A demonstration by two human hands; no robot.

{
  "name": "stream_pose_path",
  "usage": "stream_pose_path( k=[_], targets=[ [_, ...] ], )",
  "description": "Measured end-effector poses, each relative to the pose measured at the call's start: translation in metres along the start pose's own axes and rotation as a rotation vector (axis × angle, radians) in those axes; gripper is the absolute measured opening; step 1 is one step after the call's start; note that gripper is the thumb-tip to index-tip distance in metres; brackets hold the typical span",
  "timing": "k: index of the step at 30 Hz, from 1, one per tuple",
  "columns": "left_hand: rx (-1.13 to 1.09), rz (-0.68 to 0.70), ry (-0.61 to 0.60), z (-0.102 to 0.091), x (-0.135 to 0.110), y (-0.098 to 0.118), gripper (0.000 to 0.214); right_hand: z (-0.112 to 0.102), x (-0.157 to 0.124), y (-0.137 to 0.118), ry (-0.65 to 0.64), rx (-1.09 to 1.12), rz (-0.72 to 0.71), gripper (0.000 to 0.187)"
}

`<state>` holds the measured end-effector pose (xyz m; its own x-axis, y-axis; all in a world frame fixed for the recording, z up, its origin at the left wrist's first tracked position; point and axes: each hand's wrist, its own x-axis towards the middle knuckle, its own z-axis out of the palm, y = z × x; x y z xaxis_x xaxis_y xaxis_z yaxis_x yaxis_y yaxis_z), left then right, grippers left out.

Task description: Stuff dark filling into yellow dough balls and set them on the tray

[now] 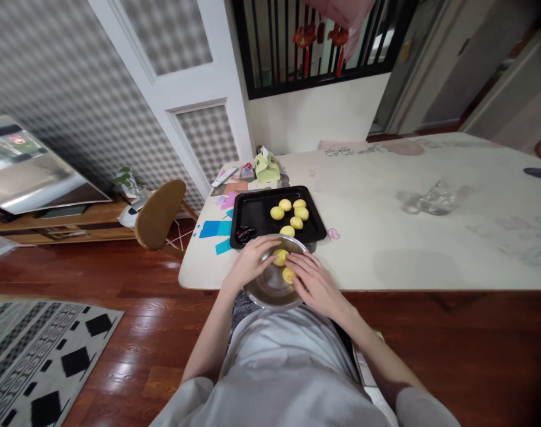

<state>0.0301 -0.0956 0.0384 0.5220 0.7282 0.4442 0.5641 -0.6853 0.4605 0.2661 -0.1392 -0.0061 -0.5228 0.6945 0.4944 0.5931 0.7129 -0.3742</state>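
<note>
A round metal bowl (270, 295) sits at the table's front edge, close against my body. Two yellow lemons are in or just over it: an upper lemon (279, 257) and a lower lemon (288, 275). My left hand (253, 260) reaches over the bowl's left rim, its thumb and fingers closed around the upper lemon. From the right, my right hand (315, 281) has its fingers and thumb about the lower lemon, with its upper fingertips near the other one. Behind the bowl, a black tray (256, 207) carries several lemons (298, 223) and some dark, glossy items (244, 233) in its near left corner.
On the white table (363, 237) stand a green tissue box (266, 167), a white remote (224, 177) and a clear glass vessel (437, 198) at right. A dark object (539, 173) lies at the far right edge. A wooden chair (160, 214) stands left of the table.
</note>
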Motion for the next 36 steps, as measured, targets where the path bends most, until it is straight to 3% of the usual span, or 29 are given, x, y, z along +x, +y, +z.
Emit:
stream_pose_path(
  k=[6, 11, 15, 21, 24, 27, 32, 36],
  targets=[
    [0.031, 0.022, -0.109, -0.003, 0.054, -0.019, 0.03, 0.0, 0.0, 0.0, 0.026, 0.021, 0.005, 0.042],
    [0.158, -0.126, -0.247, 0.015, 0.098, -0.033, 0.028, -0.002, -0.001, 0.001, 0.039, 0.035, -0.006, 0.039],
    [0.185, -0.258, -0.346, 0.021, 0.115, -0.036, 0.023, -0.005, -0.002, 0.003, 0.048, 0.058, -0.024, 0.037],
    [0.036, -0.327, -0.444, 0.023, 0.127, -0.044, 0.029, -0.005, -0.003, 0.007, 0.048, 0.079, -0.076, 0.036],
    [-0.013, -0.305, -0.384, 0.023, 0.127, -0.047, 0.031, -0.005, -0.003, 0.01, 0.05, 0.058, -0.091, 0.034],
    [-0.052, -0.261, -0.218, 0.017, 0.115, -0.041, 0.041, -0.004, -0.004, 0.014, 0.052, 0.039, -0.101, 0.034],
    [-0.227, -0.159, 0.033, -0.006, 0.072, -0.014, 0.034, -0.001, -0.005, 0.017, 0.048, 0.046, -0.097, 0.036],
    [-0.257, -0.17, 0.105, -0.022, 0.035, 0.009, 0.029, 0.0, -0.005, 0.018, 0.037, 0.056, -0.086, 0.036]
  ],
)
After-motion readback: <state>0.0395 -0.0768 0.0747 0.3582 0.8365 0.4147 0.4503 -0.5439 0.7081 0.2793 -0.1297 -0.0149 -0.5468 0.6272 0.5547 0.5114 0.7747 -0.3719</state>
